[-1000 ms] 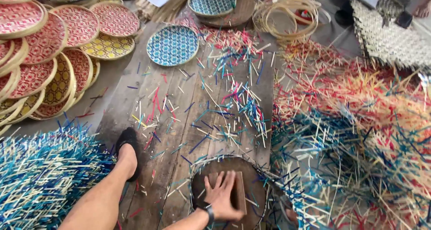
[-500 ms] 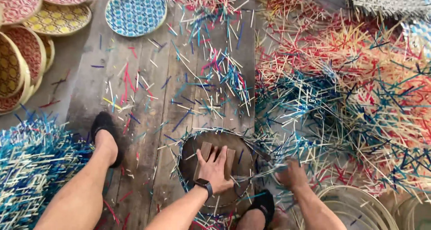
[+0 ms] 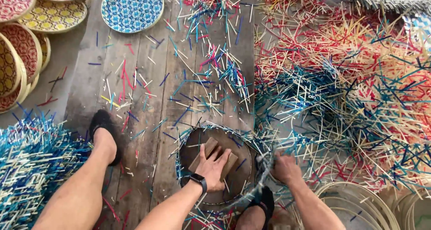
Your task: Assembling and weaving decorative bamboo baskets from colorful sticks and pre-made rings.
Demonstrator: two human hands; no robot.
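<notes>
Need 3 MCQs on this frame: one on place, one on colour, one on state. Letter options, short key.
1. Where is the left hand?
A. on the wooden block
B. on the blue tray
C. in the air

2. What colour is the woven tray at top centre?
A. red
B. blue and white
C. yellow

3. How is the right hand?
A. flat and open
B. closed on the hoop edge
C. out of view

Key: A, palm presses the wooden block inside the round hoop. B, blue-white weave. B, fingers curl at the hoop's right rim, blurred.
</notes>
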